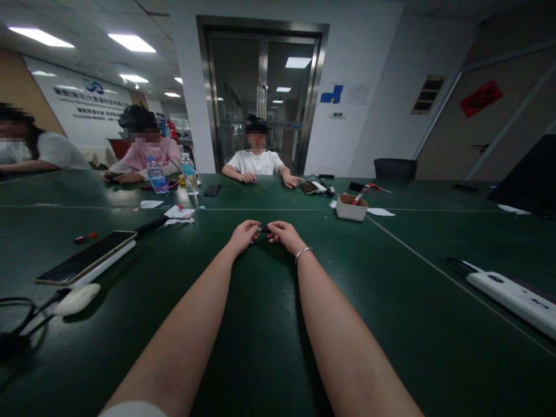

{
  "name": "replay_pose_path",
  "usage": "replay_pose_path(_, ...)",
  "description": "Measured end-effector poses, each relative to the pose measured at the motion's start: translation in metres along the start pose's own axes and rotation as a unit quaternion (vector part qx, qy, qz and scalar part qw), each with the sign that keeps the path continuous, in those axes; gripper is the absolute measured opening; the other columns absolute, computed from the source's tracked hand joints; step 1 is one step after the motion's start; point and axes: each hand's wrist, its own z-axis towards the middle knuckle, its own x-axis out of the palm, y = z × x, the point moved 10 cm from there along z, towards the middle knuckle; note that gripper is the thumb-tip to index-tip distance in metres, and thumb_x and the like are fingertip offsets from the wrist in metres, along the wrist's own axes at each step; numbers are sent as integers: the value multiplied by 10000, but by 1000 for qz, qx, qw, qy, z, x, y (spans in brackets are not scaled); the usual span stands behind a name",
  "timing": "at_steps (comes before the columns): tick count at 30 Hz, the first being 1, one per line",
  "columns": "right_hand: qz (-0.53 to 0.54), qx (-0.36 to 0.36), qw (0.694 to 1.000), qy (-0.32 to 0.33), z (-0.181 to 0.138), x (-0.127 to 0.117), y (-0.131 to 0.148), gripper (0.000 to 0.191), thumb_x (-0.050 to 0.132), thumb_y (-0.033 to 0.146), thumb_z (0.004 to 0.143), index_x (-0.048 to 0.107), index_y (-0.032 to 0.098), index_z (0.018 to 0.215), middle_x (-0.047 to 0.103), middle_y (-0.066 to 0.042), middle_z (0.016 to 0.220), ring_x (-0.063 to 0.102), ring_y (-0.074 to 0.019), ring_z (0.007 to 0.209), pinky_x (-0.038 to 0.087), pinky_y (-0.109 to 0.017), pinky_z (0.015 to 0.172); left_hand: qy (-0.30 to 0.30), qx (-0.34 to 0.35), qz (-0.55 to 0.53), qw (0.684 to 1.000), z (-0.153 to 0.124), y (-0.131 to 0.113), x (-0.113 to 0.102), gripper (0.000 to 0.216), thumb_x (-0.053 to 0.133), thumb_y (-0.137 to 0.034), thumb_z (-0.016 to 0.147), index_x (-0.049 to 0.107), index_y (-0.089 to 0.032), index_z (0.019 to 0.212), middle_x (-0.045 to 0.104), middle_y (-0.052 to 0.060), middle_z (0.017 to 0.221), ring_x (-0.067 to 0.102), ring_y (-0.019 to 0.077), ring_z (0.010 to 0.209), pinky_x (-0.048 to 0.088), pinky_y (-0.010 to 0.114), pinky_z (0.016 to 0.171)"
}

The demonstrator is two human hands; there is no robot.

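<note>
Both my hands are in the middle of the green table (260, 324), fingertips almost meeting. Between them is a small black object with a greyish end (263, 229), too small to identify. My left hand (244, 236) pinches its greyish left end with thumb and fingers. On the other side, my right hand (284, 234), with a silver bangle (303, 253) on the wrist, pinches the black part. The fingers hide much of the object, so I cannot tell whether it is one piece or two.
To the left lie a phone (89, 255), a white rounded device (78, 299) with black cables, and paper scraps (179, 213). A small box (351, 208) stands ahead right; a white power strip (512, 292) lies right. Bottles (189, 174) and several people are across the table.
</note>
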Motion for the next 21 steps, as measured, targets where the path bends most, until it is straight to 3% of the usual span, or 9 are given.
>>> replay_pose_path(8, 0, 0, 1000, -8, -1, 0, 1, 95, 627, 175, 792, 598, 108, 853, 611, 13, 537, 533, -47, 392, 478, -137, 415, 4, 9, -9, 1000, 2, 1, 1, 276, 521, -333, 772, 595, -160, 974, 611, 29, 740, 523, 88, 571, 381, 179, 473)
replay_pose_path(13, 1, 3, 1000, -13, -1, -1, 1, 121, 643, 190, 780, 599, 107, 856, 615, 9, 545, 531, -48, 385, 476, -143, 413, 11, 6, -3, 1000, 3, 4, 3, 295, 455, -351, 816, 590, -139, 970, 576, 12, 627, 479, 77, 493, 375, 182, 466)
replay_pose_path(21, 0, -5, 1000, 7, 0, 2, 1, 143, 651, 215, 778, 608, 113, 868, 622, 4, 561, 538, -48, 402, 490, -146, 436, 2, 17, 1, 1000, 0, -2, 1, 262, 536, -303, 766, 594, -159, 978, 603, 35, 759, 512, 86, 578, 382, 169, 460)
